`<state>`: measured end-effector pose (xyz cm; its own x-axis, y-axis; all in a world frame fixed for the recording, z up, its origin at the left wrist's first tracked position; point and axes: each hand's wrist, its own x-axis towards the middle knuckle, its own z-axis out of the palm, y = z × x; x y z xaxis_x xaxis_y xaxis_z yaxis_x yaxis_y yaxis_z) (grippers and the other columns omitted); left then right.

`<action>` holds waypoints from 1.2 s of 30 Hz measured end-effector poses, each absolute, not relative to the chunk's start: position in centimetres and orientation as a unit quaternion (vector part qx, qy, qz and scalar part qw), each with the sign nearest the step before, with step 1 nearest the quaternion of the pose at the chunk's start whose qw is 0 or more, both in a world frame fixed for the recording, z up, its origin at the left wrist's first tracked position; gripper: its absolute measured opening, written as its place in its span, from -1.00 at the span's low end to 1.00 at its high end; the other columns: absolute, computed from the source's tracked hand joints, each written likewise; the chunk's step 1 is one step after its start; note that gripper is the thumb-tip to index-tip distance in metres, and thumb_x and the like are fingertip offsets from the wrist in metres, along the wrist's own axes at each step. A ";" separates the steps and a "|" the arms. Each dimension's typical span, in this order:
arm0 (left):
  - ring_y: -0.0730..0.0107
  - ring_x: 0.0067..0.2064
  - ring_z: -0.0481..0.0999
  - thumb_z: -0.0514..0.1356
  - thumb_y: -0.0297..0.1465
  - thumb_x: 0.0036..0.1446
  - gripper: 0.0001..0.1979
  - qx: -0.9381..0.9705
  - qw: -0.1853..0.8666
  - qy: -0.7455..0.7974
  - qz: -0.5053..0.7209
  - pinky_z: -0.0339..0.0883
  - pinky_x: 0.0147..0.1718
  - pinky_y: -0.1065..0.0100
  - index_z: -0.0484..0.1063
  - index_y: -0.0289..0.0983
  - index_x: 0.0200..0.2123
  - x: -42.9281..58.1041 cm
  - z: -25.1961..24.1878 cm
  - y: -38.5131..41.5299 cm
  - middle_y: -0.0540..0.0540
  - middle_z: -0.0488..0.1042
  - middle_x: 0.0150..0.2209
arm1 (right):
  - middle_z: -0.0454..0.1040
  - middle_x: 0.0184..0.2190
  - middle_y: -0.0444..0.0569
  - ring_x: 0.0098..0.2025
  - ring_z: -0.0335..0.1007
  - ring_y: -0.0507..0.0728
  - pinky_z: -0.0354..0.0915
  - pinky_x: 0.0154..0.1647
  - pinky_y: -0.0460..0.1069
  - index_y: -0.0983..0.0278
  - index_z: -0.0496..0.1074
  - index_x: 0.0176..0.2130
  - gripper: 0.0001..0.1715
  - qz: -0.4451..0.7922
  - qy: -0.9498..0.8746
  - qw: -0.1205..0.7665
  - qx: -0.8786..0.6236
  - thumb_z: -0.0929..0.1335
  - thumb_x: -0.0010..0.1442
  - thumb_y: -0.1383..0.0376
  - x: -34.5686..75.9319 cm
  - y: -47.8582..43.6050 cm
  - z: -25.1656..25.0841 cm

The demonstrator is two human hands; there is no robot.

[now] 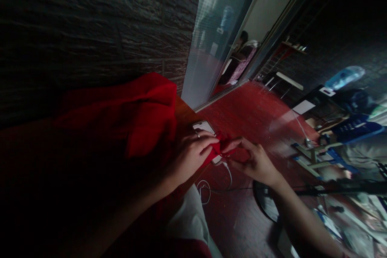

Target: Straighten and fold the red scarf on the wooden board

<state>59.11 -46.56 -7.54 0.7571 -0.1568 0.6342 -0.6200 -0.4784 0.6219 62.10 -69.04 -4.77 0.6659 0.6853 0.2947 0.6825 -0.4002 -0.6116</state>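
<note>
Red fabric (222,142) lies bunched across the phone (203,125), and I can see the left hand (198,148) nipping it between bent fingers and thumb. Just right of the phone, the right hand (252,159) brings loosely curled, slightly parted fingers to that fabric; whether they grip it, I can't tell.

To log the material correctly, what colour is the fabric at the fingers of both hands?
The fabric is red, showing best in the head view.
</note>
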 end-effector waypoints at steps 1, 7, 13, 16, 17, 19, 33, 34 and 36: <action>0.43 -0.16 0.59 0.19 -0.68 0.16 -0.73 0.818 0.440 -0.252 0.271 0.47 -0.08 0.41 0.55 -0.30 -0.15 59.0 -7.5 -46.6 -0.06 0.61 -0.17 | 0.51 -0.16 -0.06 -0.13 0.47 0.06 0.39 -0.07 -0.04 0.23 0.40 -0.05 -0.68 -0.011 -0.401 0.365 -0.840 0.46 0.19 0.35 61.9 -69.2 -5.1; 0.43 -0.16 0.59 0.21 -0.65 0.17 -0.77 0.806 0.446 -0.252 0.297 0.47 -0.08 0.39 0.54 -0.30 -0.15 58.8 -7.6 -46.7 -0.07 0.61 -0.17 | 0.39 -0.07 0.05 -0.02 0.36 0.17 0.35 -0.01 0.08 0.22 0.33 0.07 -0.37 -0.161 -0.394 0.349 -0.835 0.55 0.06 0.28 61.2 -68.6 -6.4; 0.39 -0.12 0.59 0.22 -0.68 0.13 -0.72 0.794 0.506 -0.216 0.257 0.46 -0.04 0.34 0.54 -0.28 -0.16 59.0 -7.5 -46.6 -0.07 0.60 -0.15 | 0.37 -0.09 0.05 -0.03 0.32 0.20 0.33 -0.04 0.13 0.20 0.38 0.07 -0.48 -0.249 -0.416 0.308 -0.819 0.50 0.14 0.34 60.9 -67.4 -7.4; 0.39 -0.12 0.59 0.21 -0.69 0.12 -0.73 0.792 0.520 -0.212 0.241 0.47 -0.06 0.36 0.55 -0.27 -0.18 58.9 -7.3 -46.6 -0.07 0.61 -0.16 | 0.40 -0.11 0.04 -0.05 0.34 0.19 0.33 -0.05 0.14 0.19 0.43 0.06 -0.56 -0.255 -0.421 0.309 -0.814 0.46 0.18 0.37 61.2 -66.9 -7.5; 0.39 -0.13 0.59 0.22 -0.68 0.12 -0.74 0.789 0.525 -0.210 0.240 0.47 -0.07 0.37 0.55 -0.27 -0.18 59.0 -7.3 -46.6 -0.07 0.61 -0.16 | 0.41 -0.12 0.03 -0.06 0.35 0.18 0.34 -0.05 0.14 0.19 0.45 0.04 -0.59 -0.254 -0.424 0.315 -0.810 0.45 0.20 0.39 61.3 -66.8 -7.4; 0.40 -0.14 0.60 0.24 -0.67 0.12 -0.74 0.783 0.535 -0.206 0.241 0.48 -0.09 0.40 0.55 -0.28 -0.18 59.1 -7.3 -46.6 -0.07 0.62 -0.17 | 0.44 -0.14 0.01 -0.06 0.36 0.16 0.35 -0.06 0.12 0.19 0.47 0.02 -0.63 -0.242 -0.431 0.331 -0.804 0.43 0.22 0.43 61.5 -66.7 -7.1; 0.43 -0.15 0.62 0.30 -0.62 0.08 -0.79 0.768 0.551 -0.214 0.246 0.49 -0.12 0.50 0.57 -0.33 -0.19 59.0 -6.8 -46.7 -0.11 0.63 -0.18 | 0.55 -0.25 -0.05 -0.18 0.43 0.11 0.37 -0.14 0.04 0.17 0.55 -0.11 -0.75 -0.192 -0.429 0.376 -0.799 0.43 0.21 0.43 62.0 -67.2 -4.8; 0.43 -0.16 0.62 0.30 -0.62 0.09 -0.79 0.766 0.554 -0.214 0.245 0.50 -0.13 0.50 0.57 -0.33 -0.19 59.0 -6.7 -46.7 -0.10 0.63 -0.18 | 0.55 -0.25 -0.05 -0.18 0.43 0.11 0.37 -0.14 0.04 0.17 0.55 -0.11 -0.75 -0.182 -0.426 0.378 -0.802 0.44 0.21 0.43 62.0 -67.2 -4.6; 0.42 -0.16 0.63 0.29 -0.61 0.10 -0.81 0.766 0.560 -0.209 0.237 0.50 -0.14 0.50 0.57 -0.32 -0.20 58.9 -6.6 -46.7 -0.10 0.63 -0.19 | 0.55 -0.24 -0.06 -0.18 0.44 0.10 0.37 -0.12 0.03 0.16 0.56 -0.10 -0.74 -0.156 -0.422 0.380 -0.808 0.44 0.21 0.42 62.2 -67.3 -4.3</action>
